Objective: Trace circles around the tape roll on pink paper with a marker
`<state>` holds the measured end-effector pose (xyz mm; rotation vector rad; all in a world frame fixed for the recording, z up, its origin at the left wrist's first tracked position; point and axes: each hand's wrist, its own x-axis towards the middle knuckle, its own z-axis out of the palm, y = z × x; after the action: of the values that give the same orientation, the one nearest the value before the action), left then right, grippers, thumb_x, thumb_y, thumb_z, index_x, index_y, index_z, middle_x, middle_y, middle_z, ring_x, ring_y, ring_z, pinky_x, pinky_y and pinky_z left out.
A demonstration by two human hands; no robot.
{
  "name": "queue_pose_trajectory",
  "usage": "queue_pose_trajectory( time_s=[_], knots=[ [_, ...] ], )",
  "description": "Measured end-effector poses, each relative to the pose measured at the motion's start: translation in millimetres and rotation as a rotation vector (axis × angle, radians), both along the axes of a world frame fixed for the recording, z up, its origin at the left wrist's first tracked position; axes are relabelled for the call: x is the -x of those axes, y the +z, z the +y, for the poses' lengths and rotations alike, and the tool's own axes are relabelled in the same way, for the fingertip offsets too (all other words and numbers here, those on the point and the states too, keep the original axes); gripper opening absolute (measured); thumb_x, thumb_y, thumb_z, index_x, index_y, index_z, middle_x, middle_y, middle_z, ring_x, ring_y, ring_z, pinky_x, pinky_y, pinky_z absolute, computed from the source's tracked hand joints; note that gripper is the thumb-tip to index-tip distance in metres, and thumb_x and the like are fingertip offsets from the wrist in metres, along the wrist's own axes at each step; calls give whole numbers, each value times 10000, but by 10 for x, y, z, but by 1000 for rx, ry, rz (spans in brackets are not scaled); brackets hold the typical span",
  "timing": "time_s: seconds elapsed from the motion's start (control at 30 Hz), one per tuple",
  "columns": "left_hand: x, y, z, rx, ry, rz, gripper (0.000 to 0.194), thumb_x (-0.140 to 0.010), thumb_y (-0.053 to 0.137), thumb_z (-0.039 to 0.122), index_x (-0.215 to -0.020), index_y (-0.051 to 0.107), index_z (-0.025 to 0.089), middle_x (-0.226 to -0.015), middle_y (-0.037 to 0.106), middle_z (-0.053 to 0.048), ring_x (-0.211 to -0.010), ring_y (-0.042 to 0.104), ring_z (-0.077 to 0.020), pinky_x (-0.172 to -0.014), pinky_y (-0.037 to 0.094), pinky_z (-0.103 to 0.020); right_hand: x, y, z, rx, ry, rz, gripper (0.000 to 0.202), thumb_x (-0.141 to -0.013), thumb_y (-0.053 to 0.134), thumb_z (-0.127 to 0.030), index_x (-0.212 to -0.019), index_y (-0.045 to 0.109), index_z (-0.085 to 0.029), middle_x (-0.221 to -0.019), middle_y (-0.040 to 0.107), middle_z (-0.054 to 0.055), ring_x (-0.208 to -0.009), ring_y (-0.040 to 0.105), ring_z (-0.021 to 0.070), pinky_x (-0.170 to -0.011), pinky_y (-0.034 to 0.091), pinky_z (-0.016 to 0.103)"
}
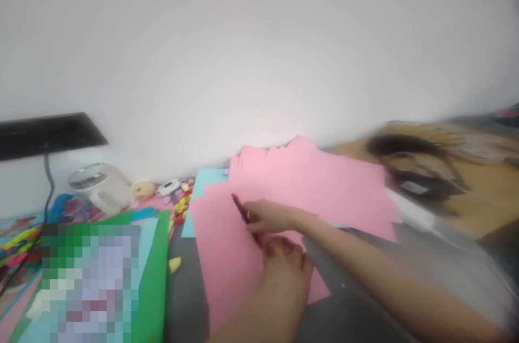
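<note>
My right hand (265,216) is closed around a slim black-and-red tool (240,206), perhaps a pen or a cutter; its exact kind is unclear. The tool points up and left over a pink paper sheet (227,267). Just below it, my left hand (287,259) has its fingers curled close to the tool's lower end. Whatever those fingers hold, if anything, is hidden. Behind both hands, more pink sheets (324,183) lie overlapped, reaching back to the wall, with a light blue sheet (188,226) partly beneath.
Left of the pink paper lies a green sheet (156,278) with a blurred-out picture on it. A yellow scrap (175,264) sits on the dark table (184,305). Beyond stand a white mug (109,191) and small colourful pieces (182,203). A dark looped object (413,164) is at right.
</note>
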<state>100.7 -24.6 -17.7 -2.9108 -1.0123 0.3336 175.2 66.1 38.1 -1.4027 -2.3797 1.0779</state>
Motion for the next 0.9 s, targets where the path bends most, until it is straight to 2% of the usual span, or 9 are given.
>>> queue_pose_trajectory(
  time_s=[0.17, 0.27, 0.33, 0.47, 0.6, 0.67, 0.73, 0.8, 0.9],
  knots=[
    [120, 126, -30, -93, -37, -14, 490, -741, 542, 206, -1222, 497, 123, -1181, 512, -214, -1002, 484, -398, -673, 447, -486, -336, 3, -11, -23, -197, 61, 119, -737, 535, -251, -758, 429, -200, -754, 636, 14, -620, 574, 145, -516, 398, 233],
    [244, 219, -39, -168, -113, -47, 455, -729, 558, 178, -1172, 511, 87, -1111, 547, -186, -945, 510, -316, -679, 469, -405, -526, 22, -139, -36, -284, 104, 33, -788, 434, -207, -797, 402, -203, -683, 609, -8, -568, 564, 125, -494, 385, 219],
    [331, 239, -36, -190, -148, -112, 430, -755, 516, 130, -1184, 494, 96, -1118, 549, -168, -940, 522, -284, -684, 485, -380, -590, 21, -255, -37, -290, 97, 23, -791, 399, -183, -787, 414, -199, -654, 581, -20, -526, 532, 109, -471, 363, 210],
    [489, 141, -44, -200, -169, -260, 332, -772, 451, 61, -1094, 522, 100, -1080, 574, -159, -1016, 525, -282, -764, 496, -394, -550, -15, -456, -86, -246, 28, 113, -725, 526, -216, -647, 451, -185, -635, 534, -21, -531, 455, 99, -472, 305, 206],
    [687, -3, -65, -290, -202, -467, 248, -799, 375, 35, -938, 561, 123, -1083, 577, -157, -1181, 443, -287, -905, 452, -434, -438, -71, -547, -90, -254, 0, 125, -665, 603, -211, -620, 492, -176, -659, 583, -3, -555, 476, 110, -481, 301, 208],
    [821, -26, -56, -332, -151, -555, 308, -807, 315, -1, -939, 557, 135, -1090, 576, -148, -1179, 457, -265, -882, 476, -423, -413, -95, -559, -91, -268, -13, 106, -660, 588, -186, -599, 502, -173, -639, 590, -2, -545, 483, 111, -480, 303, 209],
    [969, -6, -35, -304, -84, -557, 314, -830, 305, 11, -950, 561, 146, -1060, 590, -139, -1114, 516, -243, -844, 503, -395, -426, -102, -562, -103, -280, -28, 113, -652, 561, -154, -565, 492, -171, -596, 574, -7, -521, 470, 106, -482, 298, 213],
    [1113, 40, -15, -232, 72, -504, 274, -841, 343, 47, -956, 570, 149, -1044, 601, -127, -1055, 555, -227, -836, 506, -380, -483, -79, -560, -132, -310, -45, 135, -656, 535, -144, -542, 468, -171, -565, 552, -10, -502, 442, 102, -478, 277, 220],
    [1291, 82, -6, -142, 317, -402, 329, -820, 451, 126, -1138, 532, 116, -1163, 574, -150, -1135, 511, -260, -906, 464, -406, -653, 6, -570, -191, -415, -61, 147, -705, 507, -197, -571, 452, -176, -561, 525, -5, -499, 410, 105, -468, 244, 226]
  ],
)
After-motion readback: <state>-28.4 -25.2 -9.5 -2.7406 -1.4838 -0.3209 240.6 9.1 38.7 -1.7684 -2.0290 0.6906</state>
